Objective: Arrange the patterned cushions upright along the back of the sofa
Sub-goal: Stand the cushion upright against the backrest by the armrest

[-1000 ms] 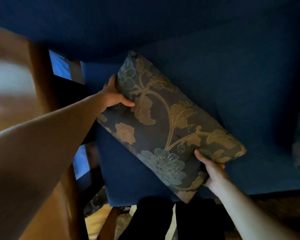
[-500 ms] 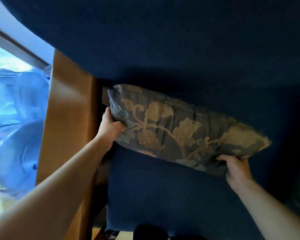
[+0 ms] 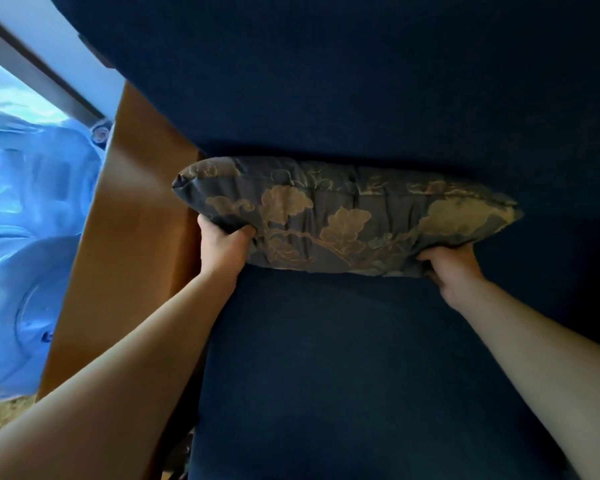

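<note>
A grey-blue cushion (image 3: 343, 216) with a gold floral pattern stands on its long edge against the dark blue sofa back (image 3: 361, 81), at the left end of the seat (image 3: 361, 368). I see it from above, its top seam running level from left to right. My left hand (image 3: 222, 247) grips its lower left corner, thumb pressed into the fabric. My right hand (image 3: 454, 268) holds its lower right edge from underneath.
A wooden armrest (image 3: 132, 237) runs along the sofa's left side, touching the cushion's left end. Beyond it are a blue cloth-covered shape (image 3: 25, 254) and a window frame (image 3: 42, 74). Open seat lies in front of the cushion.
The cushion went from slanted over the seat to level and upright against the sofa back. Both hands moved forward with it, and my view shifted toward the back.
</note>
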